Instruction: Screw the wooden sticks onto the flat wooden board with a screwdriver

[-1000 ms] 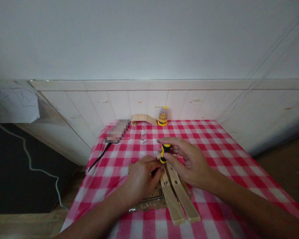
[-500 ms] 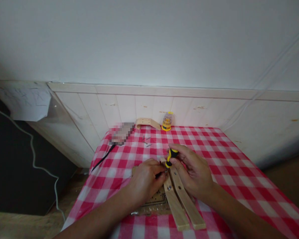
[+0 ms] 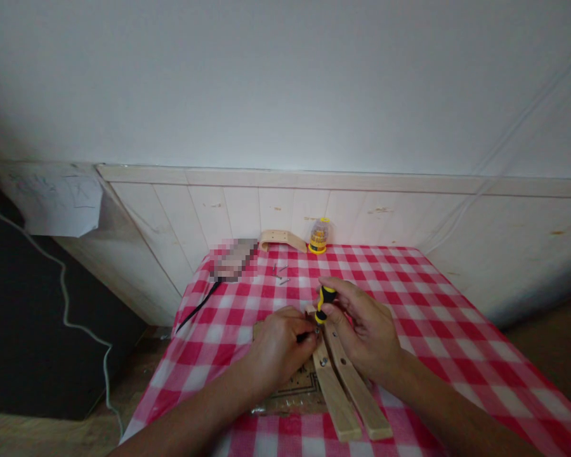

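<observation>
My right hand (image 3: 367, 327) is closed round the handle of a black and yellow screwdriver (image 3: 327, 296). The tool stands nearly upright, its lower end at a small screw (image 3: 317, 331) in the left one of two pale wooden strips (image 3: 339, 406). Pinched fingers of my left hand (image 3: 282, 339) are at that screw and the strip's edge; what lies between the fingertips is hard to make out. Lower on the left strip sits another metal screw (image 3: 323, 361). The right wooden strip (image 3: 367, 406) lies alongside, with holes in it. Beneath is a brown printed cardboard package (image 3: 292, 401) in clear plastic.
Several loose screws (image 3: 280, 276) lie farther back on the red-checked tablecloth (image 3: 438, 330). A curved wooden piece (image 3: 283, 238) and a yellow-based bit container (image 3: 318, 237) stand by the wall. At the left lies a blurred-out object (image 3: 235, 259) with a black strap (image 3: 197, 311).
The screwdriver handle has shifted and tilted slightly to the left with my right hand. My left hand stays at the screw. The whole view has moved a little.
</observation>
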Demonstrator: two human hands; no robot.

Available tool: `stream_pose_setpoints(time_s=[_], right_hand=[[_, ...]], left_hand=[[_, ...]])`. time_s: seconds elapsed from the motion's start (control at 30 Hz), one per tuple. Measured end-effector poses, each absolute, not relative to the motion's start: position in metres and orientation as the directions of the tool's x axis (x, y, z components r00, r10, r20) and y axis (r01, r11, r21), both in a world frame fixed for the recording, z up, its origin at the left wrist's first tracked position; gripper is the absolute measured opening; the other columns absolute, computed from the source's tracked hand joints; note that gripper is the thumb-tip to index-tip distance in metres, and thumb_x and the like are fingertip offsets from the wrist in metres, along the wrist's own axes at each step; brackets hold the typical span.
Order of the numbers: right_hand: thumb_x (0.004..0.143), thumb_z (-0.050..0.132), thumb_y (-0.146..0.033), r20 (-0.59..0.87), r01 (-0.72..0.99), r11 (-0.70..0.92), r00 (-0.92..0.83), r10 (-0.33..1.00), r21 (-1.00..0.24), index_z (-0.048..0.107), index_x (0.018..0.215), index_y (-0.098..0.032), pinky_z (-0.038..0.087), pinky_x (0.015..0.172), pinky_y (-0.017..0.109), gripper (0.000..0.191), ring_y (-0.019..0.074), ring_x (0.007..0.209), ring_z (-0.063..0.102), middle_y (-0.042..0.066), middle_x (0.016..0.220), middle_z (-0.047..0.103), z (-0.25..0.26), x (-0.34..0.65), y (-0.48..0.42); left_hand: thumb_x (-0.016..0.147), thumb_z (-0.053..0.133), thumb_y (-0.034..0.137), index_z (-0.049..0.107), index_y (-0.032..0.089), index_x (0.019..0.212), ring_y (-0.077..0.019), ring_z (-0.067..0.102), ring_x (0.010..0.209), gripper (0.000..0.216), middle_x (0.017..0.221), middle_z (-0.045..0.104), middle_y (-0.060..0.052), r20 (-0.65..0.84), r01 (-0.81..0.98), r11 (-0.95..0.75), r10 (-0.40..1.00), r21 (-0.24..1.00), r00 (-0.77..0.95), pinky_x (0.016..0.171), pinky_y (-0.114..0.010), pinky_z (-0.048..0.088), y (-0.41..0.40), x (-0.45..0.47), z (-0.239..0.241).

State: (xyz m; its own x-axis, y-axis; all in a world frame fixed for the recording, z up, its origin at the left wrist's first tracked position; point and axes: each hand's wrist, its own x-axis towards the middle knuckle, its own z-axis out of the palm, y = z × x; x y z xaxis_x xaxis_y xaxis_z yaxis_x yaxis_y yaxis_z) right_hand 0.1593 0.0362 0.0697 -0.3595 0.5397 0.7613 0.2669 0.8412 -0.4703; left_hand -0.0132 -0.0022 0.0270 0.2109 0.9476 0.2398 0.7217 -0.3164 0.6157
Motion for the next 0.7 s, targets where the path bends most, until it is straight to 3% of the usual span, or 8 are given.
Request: stream_pose_setpoints(time_s=[0.43,0.7], right_hand=[[0.092,0.064,-0.008,0.767,0.232,0.844,-0.352,0.537,-0.484,0.067,0.129,-0.025,0.068,0.077,0.031,0.041,0.0181,0.086,0.077,0.006,0.107,0.079,0.0728,0.1596,0.036],[0.091,0.067,-0.011,0.735,0.211,0.797,-0.308,0.604,-0.566,0.07,0.127,-0.026,0.068,0.074,0.029,0.039,0.0174,0.083,0.077,0.006,0.106,0.079,0.0696,0.1601,0.0378]], left_hand=[[0.088,0.064,0.019,0.08,0.023,0.085,-0.0185,0.069,0.078,0.017,0.084,0.075,-0.003,0.23,0.693,-0.281,0.959,0.664,0.168,0.07,-0.028,0.048,-0.0014,-0.0135,0.0209],[0.09,0.062,0.02,0.081,0.023,0.087,-0.0185,0.07,0.079,0.019,0.084,0.076,-0.003,0.241,0.676,-0.297,0.954,0.674,0.179,0.07,-0.028,0.048,-0.0014,-0.0139,0.0197]])
